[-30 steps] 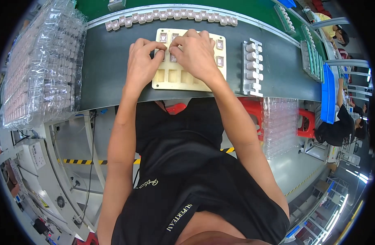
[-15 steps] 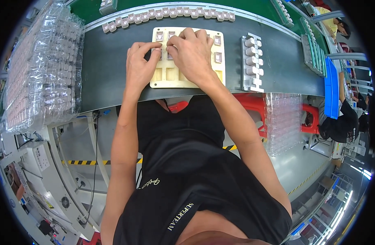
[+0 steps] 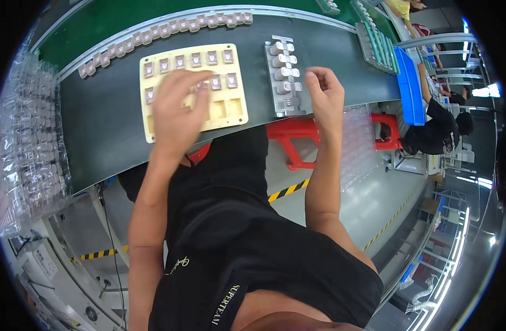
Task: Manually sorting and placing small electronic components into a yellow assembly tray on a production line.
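A cream tray [image 3: 239, 115] lies on the dark bench, its pockets partly filled with small pinkish-brown square pieces [image 3: 228, 56]. Over the tray's left and middle part is my left hand [image 3: 178, 107], blurred, thumb and forefinger apart, with nothing visible between them. It covers several pockets. To the right of the tray stands a grey rack [image 3: 280, 110] carrying several white cylinder-shaped pieces [image 3: 286, 72]. My right hand [image 3: 325, 96] is just right of this rack, fingers curled in toward the thumb. Whatever those fingers may hold is hidden.
A row of similar pinkish pieces [image 3: 153, 34] lines the metal rail behind the tray. Clear plastic blister trays [image 3: 35, 149] are piled at the left. A blue bin [image 3: 410, 91] hangs at the bench's right end, near a red stool [image 3: 294, 146]. Other people are at the far right.
My right hand has left the tray and moved right, past the grey rack. My left hand stays over the tray, its fingers now blurred. The whole view has shifted and turned.
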A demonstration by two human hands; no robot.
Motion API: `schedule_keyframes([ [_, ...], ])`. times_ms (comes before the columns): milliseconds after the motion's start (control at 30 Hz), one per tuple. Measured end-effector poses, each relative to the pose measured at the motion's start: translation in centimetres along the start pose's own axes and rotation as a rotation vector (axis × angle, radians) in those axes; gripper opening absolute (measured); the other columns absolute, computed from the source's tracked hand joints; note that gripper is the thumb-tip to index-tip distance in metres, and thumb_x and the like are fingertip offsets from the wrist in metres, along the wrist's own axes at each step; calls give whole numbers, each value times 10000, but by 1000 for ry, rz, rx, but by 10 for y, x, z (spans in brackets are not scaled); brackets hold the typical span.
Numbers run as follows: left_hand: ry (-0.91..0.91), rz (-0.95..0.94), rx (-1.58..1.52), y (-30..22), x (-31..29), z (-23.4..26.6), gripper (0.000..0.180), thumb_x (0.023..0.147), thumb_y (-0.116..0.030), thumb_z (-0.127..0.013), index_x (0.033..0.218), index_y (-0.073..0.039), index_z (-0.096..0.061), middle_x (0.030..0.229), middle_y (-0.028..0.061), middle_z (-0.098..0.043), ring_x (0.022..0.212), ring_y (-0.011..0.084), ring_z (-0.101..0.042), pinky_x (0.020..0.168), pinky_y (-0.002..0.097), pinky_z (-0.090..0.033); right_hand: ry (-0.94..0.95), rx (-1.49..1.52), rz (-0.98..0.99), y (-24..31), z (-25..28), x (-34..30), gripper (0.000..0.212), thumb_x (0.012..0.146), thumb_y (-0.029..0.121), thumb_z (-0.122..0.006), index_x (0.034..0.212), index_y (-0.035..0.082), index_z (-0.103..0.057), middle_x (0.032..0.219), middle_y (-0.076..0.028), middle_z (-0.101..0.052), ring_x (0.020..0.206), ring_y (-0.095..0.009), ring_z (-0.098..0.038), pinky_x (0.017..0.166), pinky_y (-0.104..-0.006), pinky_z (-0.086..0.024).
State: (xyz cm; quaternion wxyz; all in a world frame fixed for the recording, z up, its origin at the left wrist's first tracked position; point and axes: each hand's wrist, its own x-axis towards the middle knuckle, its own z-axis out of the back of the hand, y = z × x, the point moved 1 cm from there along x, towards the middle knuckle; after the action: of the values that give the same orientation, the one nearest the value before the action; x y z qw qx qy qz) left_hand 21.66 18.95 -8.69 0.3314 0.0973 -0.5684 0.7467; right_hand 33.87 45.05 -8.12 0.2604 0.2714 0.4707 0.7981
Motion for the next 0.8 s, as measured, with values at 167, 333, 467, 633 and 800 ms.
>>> schedule_keyframes([
  [167,271,-171,-10,-19,7,-96,170,838,-153,-666,958,-43,-717,919,125,-682,866,324,-622,810,421,-496,219,103,-87,-42,14,5,243,932,170,-667,1065,-32,-649,885,-24,-657,785,-81,-575,729,-239,-476],
  [333,322,-201,232,-18,16,-145,235,848,-253,-674,949,-45,-714,847,137,-690,841,331,-619,780,432,-491,343,140,-160,-41,14,8,247,931,152,-667,1083,-43,-662,886,-37,-671,802,-83,-588,723,-244,-480],
  [467,442,-41,194,-20,25,-143,233,830,-227,-660,877,-1,-697,835,170,-694,855,355,-634,781,453,-503,258,0,-81,-39,25,15,259,926,180,-676,1026,-59,-688,838,-33,-682,760,-83,-593,704,-228,-476],
  [633,522,-44,233,-13,25,-133,215,819,-182,-629,889,13,-687,832,184,-685,867,365,-634,798,460,-504,49,25,-67,-14,29,4,272,933,173,-661,1094,-44,-683,866,-28,-680,777,-81,-579,705,-231,-472],
  [800,352,-26,170,-13,17,-52,241,832,-134,-599,1009,1,-693,984,178,-682,893,337,-640,818,422,-520,237,-97,165,23,-4,-19,268,921,90,-608,1168,10,-676,910,-74,-645,784,-157,-599,723,-286,-485],
])
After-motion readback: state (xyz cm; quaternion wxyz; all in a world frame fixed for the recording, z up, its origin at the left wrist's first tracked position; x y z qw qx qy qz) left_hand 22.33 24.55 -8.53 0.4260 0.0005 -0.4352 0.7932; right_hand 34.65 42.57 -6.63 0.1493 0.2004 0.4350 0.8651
